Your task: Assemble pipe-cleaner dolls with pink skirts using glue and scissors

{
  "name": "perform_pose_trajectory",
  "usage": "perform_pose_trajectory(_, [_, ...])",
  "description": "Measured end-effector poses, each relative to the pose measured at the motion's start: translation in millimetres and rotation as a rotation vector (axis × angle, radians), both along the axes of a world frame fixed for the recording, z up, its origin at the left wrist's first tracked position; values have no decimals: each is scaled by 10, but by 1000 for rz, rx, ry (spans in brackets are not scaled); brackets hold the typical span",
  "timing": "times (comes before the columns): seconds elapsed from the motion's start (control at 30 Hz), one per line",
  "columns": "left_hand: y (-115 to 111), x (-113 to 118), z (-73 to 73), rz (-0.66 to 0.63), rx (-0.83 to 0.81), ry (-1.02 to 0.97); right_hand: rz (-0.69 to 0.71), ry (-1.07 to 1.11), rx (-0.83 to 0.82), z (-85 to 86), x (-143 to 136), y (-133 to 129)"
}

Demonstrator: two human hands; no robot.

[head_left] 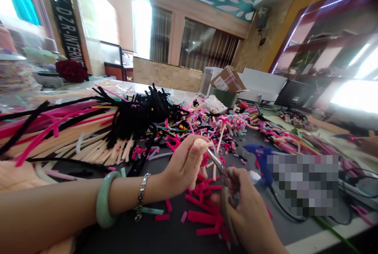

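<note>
My left hand is closed on a cream pipe-cleaner piece, bent at the top, with a short end sticking out to the right. Some pink fuzz shows just behind it. In my right hand is a pair of scissors, fingers through the handles. Their blades point up and left at the short cream end; whether they touch it I cannot tell. Below both hands lie cut pink pipe-cleaner pieces on the dark mat.
Long cream pipe cleaners and a black bundle lie on the left. A blue glue gun with a cord is at the right. Behind are heaped colourful pieces and a cardboard box. Another person's hand shows at the right edge.
</note>
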State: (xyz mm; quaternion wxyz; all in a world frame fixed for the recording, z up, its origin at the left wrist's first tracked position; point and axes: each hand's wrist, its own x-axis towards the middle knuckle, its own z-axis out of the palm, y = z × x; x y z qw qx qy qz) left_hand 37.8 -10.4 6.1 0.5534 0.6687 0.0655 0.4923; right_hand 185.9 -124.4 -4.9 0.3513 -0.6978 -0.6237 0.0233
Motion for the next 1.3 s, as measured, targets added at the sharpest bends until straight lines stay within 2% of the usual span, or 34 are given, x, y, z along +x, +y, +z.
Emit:
perform_pose_trajectory(0.1, [4, -2, 8, 29, 18, 15, -14, 10, 13, 21, -9, 2])
perform_pose_trajectory(0.3, [6, -4, 0, -12, 25, 30, 32, 88, 55, 57, -28, -20])
perform_pose_trajectory(0.77, [-9, -30, 37, 15, 68, 36, 161, 439, -31, 98, -63, -35])
perform_pose_trajectory(1.3, [-15, -43, 56, 38, 38, 78, 188, 469, -80, 91, -30, -21])
